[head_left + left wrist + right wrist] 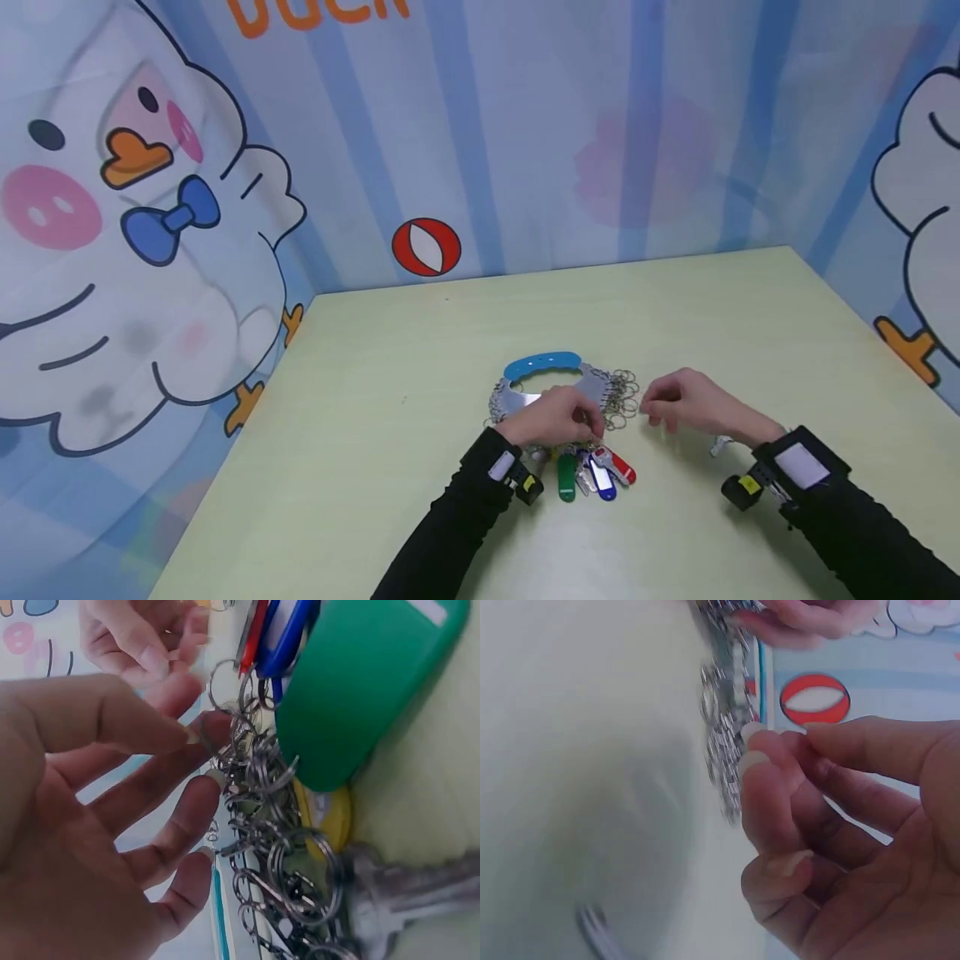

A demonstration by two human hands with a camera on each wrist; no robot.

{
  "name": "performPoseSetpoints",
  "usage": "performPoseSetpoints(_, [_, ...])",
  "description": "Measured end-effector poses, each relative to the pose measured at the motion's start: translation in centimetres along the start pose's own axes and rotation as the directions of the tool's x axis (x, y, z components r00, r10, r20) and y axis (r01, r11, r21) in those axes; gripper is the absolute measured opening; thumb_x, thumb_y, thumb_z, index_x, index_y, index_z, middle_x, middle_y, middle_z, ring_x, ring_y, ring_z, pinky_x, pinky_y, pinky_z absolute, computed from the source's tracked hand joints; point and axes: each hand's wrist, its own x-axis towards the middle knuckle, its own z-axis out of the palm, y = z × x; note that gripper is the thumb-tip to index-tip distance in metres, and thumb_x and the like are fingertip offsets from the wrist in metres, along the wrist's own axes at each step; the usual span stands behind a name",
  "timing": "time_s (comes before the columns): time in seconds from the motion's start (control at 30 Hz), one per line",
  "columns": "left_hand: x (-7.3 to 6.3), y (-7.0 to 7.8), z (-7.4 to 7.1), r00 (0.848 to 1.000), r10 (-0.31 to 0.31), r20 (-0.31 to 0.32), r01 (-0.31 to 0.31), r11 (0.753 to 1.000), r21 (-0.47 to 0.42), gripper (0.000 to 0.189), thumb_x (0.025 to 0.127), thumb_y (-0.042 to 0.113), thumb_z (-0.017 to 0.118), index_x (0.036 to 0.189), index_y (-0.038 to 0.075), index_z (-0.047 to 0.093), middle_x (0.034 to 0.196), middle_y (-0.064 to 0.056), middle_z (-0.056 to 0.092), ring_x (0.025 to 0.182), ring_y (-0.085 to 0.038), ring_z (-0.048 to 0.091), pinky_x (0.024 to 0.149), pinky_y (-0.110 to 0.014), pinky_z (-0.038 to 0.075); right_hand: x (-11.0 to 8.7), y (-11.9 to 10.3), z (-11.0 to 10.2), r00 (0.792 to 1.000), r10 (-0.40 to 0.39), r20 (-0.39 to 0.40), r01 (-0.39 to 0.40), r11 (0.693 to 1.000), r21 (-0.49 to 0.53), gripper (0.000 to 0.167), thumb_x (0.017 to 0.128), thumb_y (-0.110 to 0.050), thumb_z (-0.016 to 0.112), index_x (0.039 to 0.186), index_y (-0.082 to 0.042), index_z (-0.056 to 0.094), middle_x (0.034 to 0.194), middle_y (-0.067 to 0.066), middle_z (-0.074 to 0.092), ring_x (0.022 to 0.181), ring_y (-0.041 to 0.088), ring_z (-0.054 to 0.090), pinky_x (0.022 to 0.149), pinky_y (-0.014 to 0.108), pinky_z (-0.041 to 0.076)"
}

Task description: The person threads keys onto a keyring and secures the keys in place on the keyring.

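Note:
A silver metal plate [517, 399] with a blue grip strip [542, 364] lies mid-table, many small split rings [621, 398] linked along its edge. My left hand [558, 417] is over its near edge, thumb and forefinger pinching a thin split ring [215, 745]. Hanging from the rings near it are a green key tag [566, 477], a blue key tag [603, 481], a red key tag [622, 467], a yellow tag [327, 817] and keys [585, 480]. To the right of the rings, my right hand [693, 404] hovers with loosely bent fingers, nothing visible in them.
Under the right wrist a small silvery item [720, 446] lies on the pale yellow table [360, 467]; its kind is unclear. A cartoon-printed backdrop [517, 150] rises behind the table's far edge and along both sides.

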Motion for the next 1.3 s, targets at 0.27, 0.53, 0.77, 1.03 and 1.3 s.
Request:
performPoseSetpoints(0.27, [1.7,0.7,0.5,0.99,0.048,-0.135,-0.016,0.973,0.232,0.009,0.087,0.008,0.065,0.092,0.011,0.071,0.087,0.002,0.069,0.077,-0.004,0.056,0.071,-0.014,0.042,-2.3,1.7,-2.7,0.981,0.097,-0.169,-0.148,0.935,-0.322,0.024,0.09,-0.019,0.062,0.071,-0.006,0.06,0.057,-0.002,0.048,0.052,0.012,0.043,0.049,0.026,0.034])
performPoseSetpoints(0.53, [3.4,1.6,1.3,0.987,-0.083,-0.14,0.132,0.911,0.391,0.005,0.087,0.021,0.068,0.087,0.018,0.072,0.083,0.008,0.067,0.076,-0.006,0.054,0.077,-0.029,0.039,-3.6,2.4,-3.6,0.953,0.244,-0.179,-0.299,0.853,-0.428,0.034,0.083,-0.027,0.068,0.057,-0.013,0.051,0.052,-0.006,0.034,0.049,0.011,0.034,0.047,0.025,0.024])
performPoseSetpoints(0.77, [4.7,2.1,2.3,0.976,-0.14,-0.166,0.201,0.871,0.449,0.009,0.082,0.018,0.072,0.073,0.019,0.07,0.072,0.011,0.062,0.072,-0.006,0.051,0.075,-0.028,0.038,-3.0,2.1,-3.3,0.984,0.127,-0.125,-0.165,0.911,-0.377,0.012,0.086,-0.012,0.062,0.076,-0.006,0.066,0.064,0.0,0.057,0.056,0.013,0.046,0.051,0.027,0.035])
performPoseSetpoints(1.03, [4.8,2.2,2.8,0.976,-0.151,-0.156,0.204,0.883,0.422,0.004,0.079,0.02,0.075,0.077,0.019,0.072,0.07,0.011,0.06,0.069,-0.005,0.051,0.069,-0.022,0.038,-2.0,0.6,-3.6,0.957,-0.036,-0.286,-0.025,0.978,-0.209,0.015,0.092,-0.024,0.064,0.089,-0.011,0.07,0.091,0.006,0.069,0.082,0.013,0.056,0.067,0.027,0.045])
performPoseSetpoints(1.3, [4.1,2.2,2.1,0.972,-0.163,-0.17,0.214,0.909,0.358,0.014,0.082,0.021,0.074,0.071,0.019,0.066,0.069,0.01,0.057,0.068,-0.006,0.05,0.065,-0.024,0.037,-1.8,-0.2,-3.3,0.956,-0.003,-0.294,0.089,0.955,0.282,0.04,0.1,-0.039,0.048,0.11,-0.004,0.065,0.112,0.005,0.07,0.101,0.003,0.062,0.098,0.034,0.043])
